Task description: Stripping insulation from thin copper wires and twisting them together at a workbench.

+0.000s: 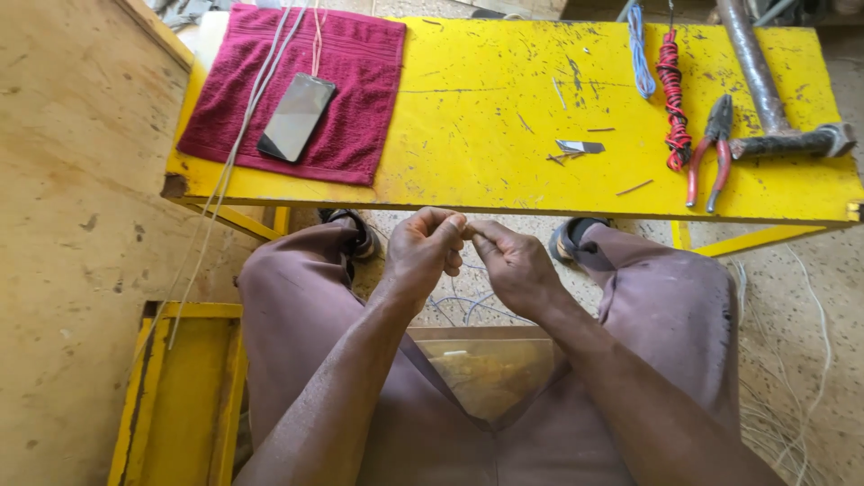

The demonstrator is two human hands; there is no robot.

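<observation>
The person wears loose trousers (306, 306) of a dull brownish mauve, the cloth plain and a little creased over both thighs. Both forearms are bare, with no sleeves, watch or bands showing down to the wrists. The left hand (423, 256) and right hand (517, 270) carry no gloves or rings. Dark shoes show below the knees, the left shoe (355, 236) and the right shoe (569, 238), each with a paler rim.

Both hands (468, 256) pinched together, fingertips touching
</observation>
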